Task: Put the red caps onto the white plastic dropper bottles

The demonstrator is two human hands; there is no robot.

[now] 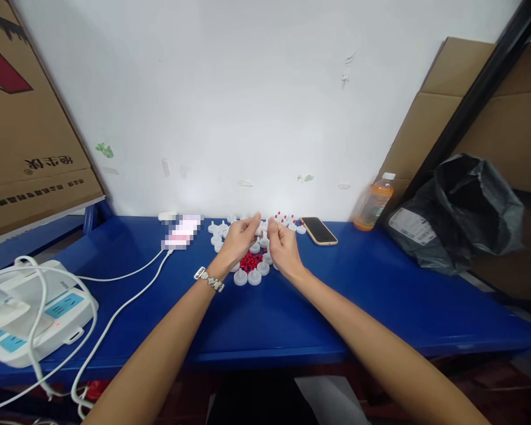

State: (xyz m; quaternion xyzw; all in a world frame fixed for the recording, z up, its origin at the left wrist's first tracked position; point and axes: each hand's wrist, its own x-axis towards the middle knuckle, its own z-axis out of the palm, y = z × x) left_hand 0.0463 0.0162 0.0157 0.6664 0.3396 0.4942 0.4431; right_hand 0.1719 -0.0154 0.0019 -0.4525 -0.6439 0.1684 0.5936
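Note:
Above the middle of the blue table, my left hand point(239, 241) and my right hand point(285, 247) meet with fingertips pinched around a white nozzle cap point(264, 226). Fingers cover much of the cap, and whether a red tip is on it I cannot tell. Just below the hands lies a pile of small red tips point(249, 261), ringed by several white nozzle caps point(254, 277) standing spout up. More white caps point(218, 231) stand beside my left hand. Behind my right hand, several caps with red tips point(292, 222) are grouped near the wall.
A phone point(319, 231) lies right of the caps, and a blurred-out screen point(181, 233) lies left with a cable. An orange drink bottle point(374, 202) and a black plastic bag point(446, 218) stand at the right. A white power strip point(66, 333) with looping cables occupies the table's left point(128, 330).

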